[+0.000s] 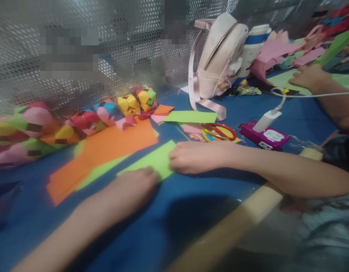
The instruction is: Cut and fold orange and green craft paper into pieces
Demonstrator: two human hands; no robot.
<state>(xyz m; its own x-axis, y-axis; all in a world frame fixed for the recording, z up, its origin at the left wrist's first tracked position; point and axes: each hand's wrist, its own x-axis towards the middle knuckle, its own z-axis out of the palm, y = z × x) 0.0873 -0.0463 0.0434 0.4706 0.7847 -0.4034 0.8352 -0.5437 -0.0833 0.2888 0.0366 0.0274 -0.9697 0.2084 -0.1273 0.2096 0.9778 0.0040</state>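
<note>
A light green sheet of paper [151, 156], folded into a strip, lies at a slant on the blue tabletop. My left hand [138, 183] presses on its near edge, fingers together and curled onto the paper, somewhat blurred. At the right end of the strip, my right hand [188, 156] is closed, its fingertips gripping the paper. Just behind the strip, orange sheets [106, 141] overlap more green paper. Scissors [219, 133] with red and yellow handles rest beyond my right hand, among paper scraps.
Folded paper balls [129, 105] line the perforated metal wall. A pale backpack [219, 56] and a white bottle [252, 47] stand at the back. A purple device [263, 135] with a plugged-in white cable sits right. Another person's hand [313, 77] is near green paper. A pale edge [248, 207] borders the table.
</note>
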